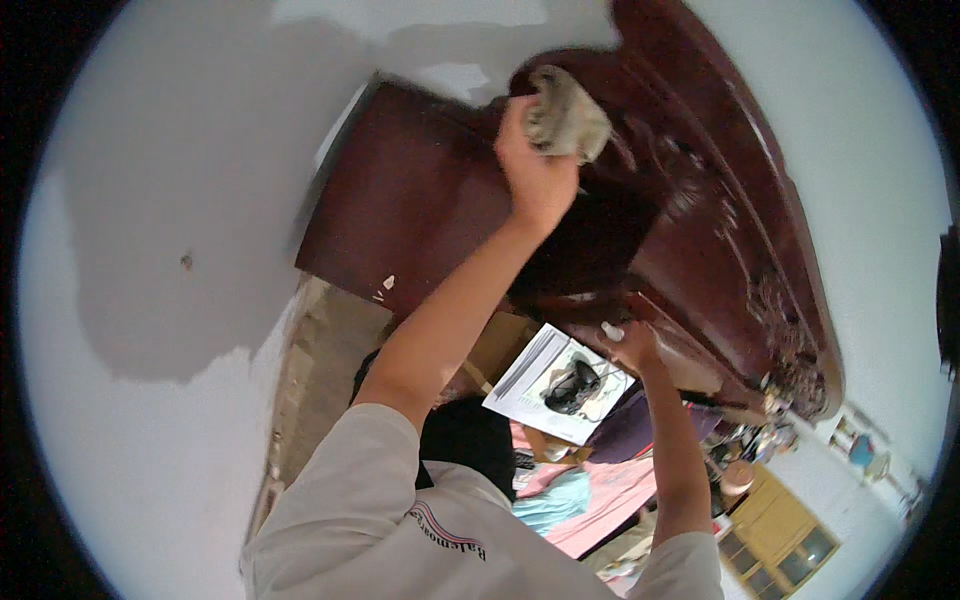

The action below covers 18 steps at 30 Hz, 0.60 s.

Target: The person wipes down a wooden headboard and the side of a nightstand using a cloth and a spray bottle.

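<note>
High in front of me, my left hand [540,180] grips a bunched grey-beige cloth [575,120]. The cloth is held up against or just off the curved, dark red-brown carved wooden headboard [690,255]; I cannot tell if they touch. Lower and to the right, my right hand [635,350] is by the headboard's lower edge, fingers curled. A small white piece [612,331] shows at its fingertips, its kind too small to make out.
A dark red-brown wooden panel [410,190] adjoins the headboard on the left. Below the hands lies a stack of papers [530,380] with black goggle-like eyewear [575,385] on it. A pink bed cover [610,495], blue fabric [555,503] and yellow cabinet [785,530] are behind.
</note>
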{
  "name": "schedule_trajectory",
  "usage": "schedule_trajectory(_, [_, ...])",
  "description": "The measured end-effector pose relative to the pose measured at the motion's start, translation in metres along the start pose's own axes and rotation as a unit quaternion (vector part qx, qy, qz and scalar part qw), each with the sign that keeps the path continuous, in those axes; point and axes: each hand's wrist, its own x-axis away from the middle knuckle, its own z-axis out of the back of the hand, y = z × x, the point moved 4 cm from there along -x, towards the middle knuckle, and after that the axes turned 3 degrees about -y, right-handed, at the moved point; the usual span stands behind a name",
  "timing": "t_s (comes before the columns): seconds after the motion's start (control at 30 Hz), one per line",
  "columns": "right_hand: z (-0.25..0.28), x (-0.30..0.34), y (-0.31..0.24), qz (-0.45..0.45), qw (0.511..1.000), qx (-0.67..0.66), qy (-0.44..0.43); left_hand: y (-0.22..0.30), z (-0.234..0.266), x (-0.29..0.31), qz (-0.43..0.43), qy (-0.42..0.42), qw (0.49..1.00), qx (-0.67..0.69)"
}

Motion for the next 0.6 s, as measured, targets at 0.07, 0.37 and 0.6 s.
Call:
schedule_trajectory(0.07, [-0.001,0.003,-0.003,0.044,0.998,-0.007,0.048,-0.013,0.0,0.002,-0.004,-0.006,0.999,0.037])
schedule_trajectory(0.37, [0.007,0.005,-0.003,0.064,0.996,-0.048,-0.028,-0.105,0.014,0.012,0.083,0.055,0.989,0.106])
schedule_trajectory(0.6, [0.019,0.007,-0.014,0.028,0.994,-0.083,-0.065,-0.176,0.02,0.019,0.126,0.052,0.983,0.124])
